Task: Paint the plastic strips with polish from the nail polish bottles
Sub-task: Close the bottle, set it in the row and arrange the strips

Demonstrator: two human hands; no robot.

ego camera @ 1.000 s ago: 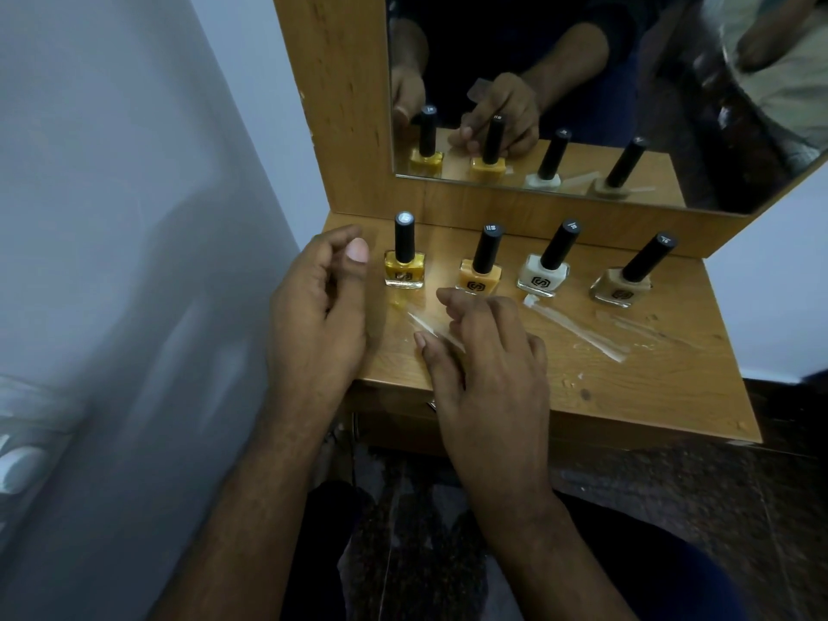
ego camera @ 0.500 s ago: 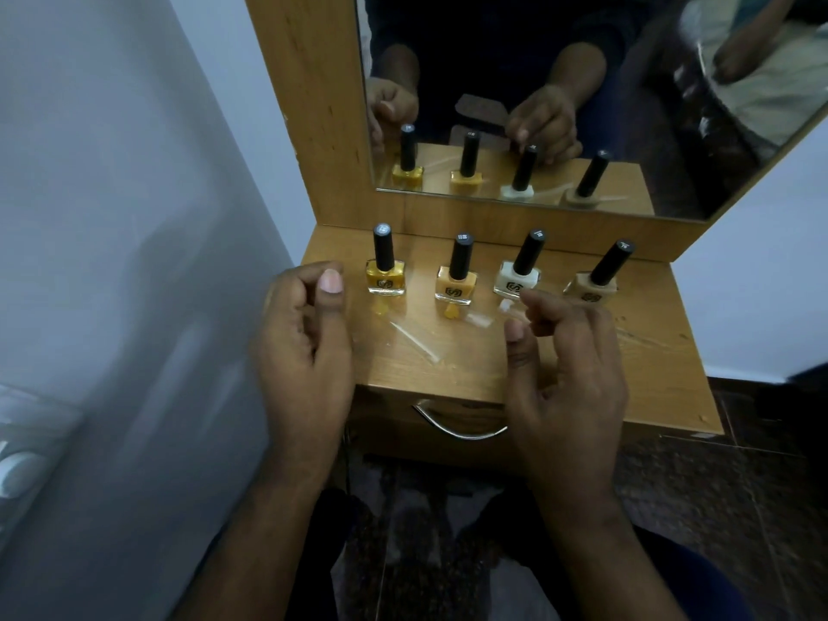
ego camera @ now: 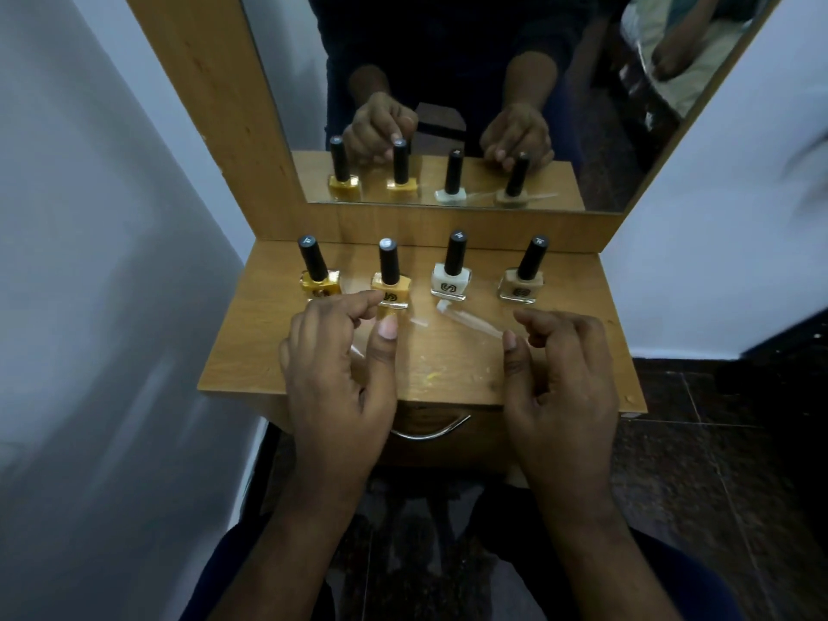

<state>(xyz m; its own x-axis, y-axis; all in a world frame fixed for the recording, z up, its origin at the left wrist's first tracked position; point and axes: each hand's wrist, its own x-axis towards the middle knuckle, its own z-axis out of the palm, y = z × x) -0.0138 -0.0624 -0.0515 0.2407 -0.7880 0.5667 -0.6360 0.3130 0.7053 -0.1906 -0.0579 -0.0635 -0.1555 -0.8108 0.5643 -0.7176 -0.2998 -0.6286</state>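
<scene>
Four nail polish bottles with black caps stand in a row on the wooden shelf [ego camera: 251, 369]: yellow [ego camera: 319, 282], orange [ego camera: 392, 286], white [ego camera: 451, 282] and beige [ego camera: 522, 286]. A clear plastic strip [ego camera: 470, 318] lies flat in front of the white bottle. A second strip [ego camera: 419, 321] shows beside my left thumb, and a bit of a third [ego camera: 357, 350] peeks out under my left hand. My left hand [ego camera: 340, 369] hovers in front of the orange bottle, fingers loosely curled, holding nothing. My right hand [ego camera: 560, 378] hovers before the beige bottle, its thumb tip at the first strip's near end.
A mirror [ego camera: 493, 82] in a wooden frame rises behind the bottles and reflects them and both hands. A white wall [ego camera: 89, 307] stands close on the left. A drawer with a metal handle [ego camera: 430, 434] sits under the shelf. Dark tiled floor lies to the right.
My right hand lifted off the strip before the orange bottle and moved right, in front of the beige bottle. My left hand shifted right toward the orange bottle.
</scene>
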